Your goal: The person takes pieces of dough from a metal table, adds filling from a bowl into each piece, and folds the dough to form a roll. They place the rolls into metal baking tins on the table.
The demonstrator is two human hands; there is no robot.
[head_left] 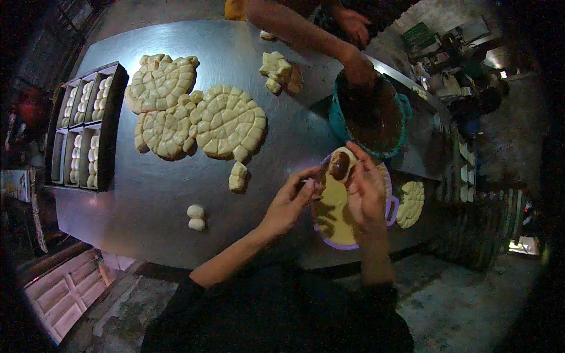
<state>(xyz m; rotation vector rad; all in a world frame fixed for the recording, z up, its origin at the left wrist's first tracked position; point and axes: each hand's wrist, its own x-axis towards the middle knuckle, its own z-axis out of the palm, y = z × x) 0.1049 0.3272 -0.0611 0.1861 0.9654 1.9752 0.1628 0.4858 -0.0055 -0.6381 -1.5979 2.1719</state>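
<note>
Over a purple-rimmed container (344,246) with a side handle, my right hand (368,191) holds a flattened piece of pale dough (348,154). Dark brown filling (339,166) sits on that dough. My left hand (293,197) is close by on the left, thumb and fingers pinched together; a thin edge shows at the fingertips, but what it belongs to is unclear. Yellowish material with brown patches shows inside the container. Just beyond stands a teal bucket (338,120) of brown filling, where another person's hand (360,72) reaches in.
Large rounds of cut dough (231,122) lie on the metal table (159,215). A dark compartmented tray (110,141) at the left holds rows of white dough balls. Two dough balls (196,217) sit nearer me, and another cut dough piece (411,204) lies at the right.
</note>
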